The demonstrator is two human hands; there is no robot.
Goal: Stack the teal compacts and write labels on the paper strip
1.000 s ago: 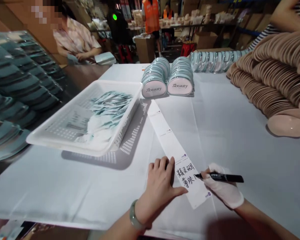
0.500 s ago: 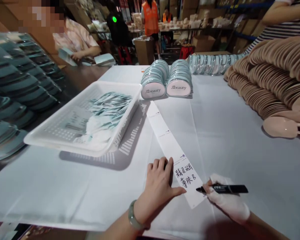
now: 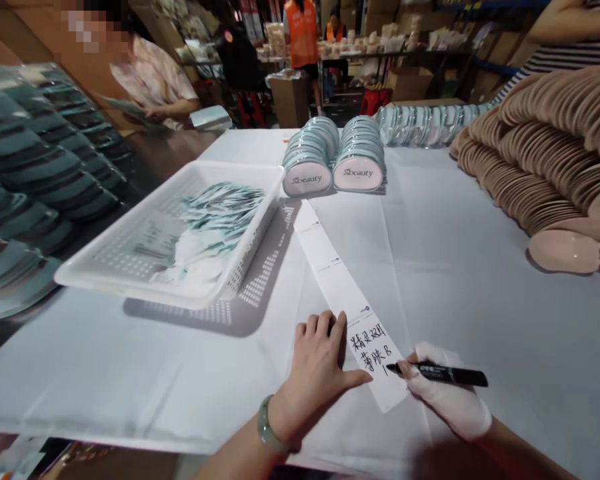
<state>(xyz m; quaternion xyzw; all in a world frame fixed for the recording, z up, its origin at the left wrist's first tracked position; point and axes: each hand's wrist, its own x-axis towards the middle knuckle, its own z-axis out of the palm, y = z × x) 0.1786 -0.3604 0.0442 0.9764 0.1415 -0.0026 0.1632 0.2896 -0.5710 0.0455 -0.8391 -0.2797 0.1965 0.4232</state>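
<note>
A long white paper label strip (image 3: 343, 293) lies slantwise on the white-covered table, with black handwritten characters on its near section. My left hand (image 3: 317, 370), a green bangle at its wrist, rests flat beside the strip; its fingers are spread and the thumb and index tip touch the strip's left edge. On the other side my right hand (image 3: 443, 393), in a white glove with bare fingertips, grips a black marker pen (image 3: 445, 375). The pen's tip meets the paper just below the written lines, by a short new stroke.
A white perforated basket (image 3: 140, 293) holding pale green packets stands at left. Behind the strip are rows of rounded packages (image 3: 357, 175). Beige eye-mask-shaped pieces (image 3: 545, 167) are piled at right, teal-edged packs (image 3: 20, 160) at far left. A person (image 3: 155, 80) handles items across the table.
My right hand has moved the marker slightly left and up, and a short vertical stroke has appeared under the writing. My left hand stays in place. The person opposite has shifted their hands.
</note>
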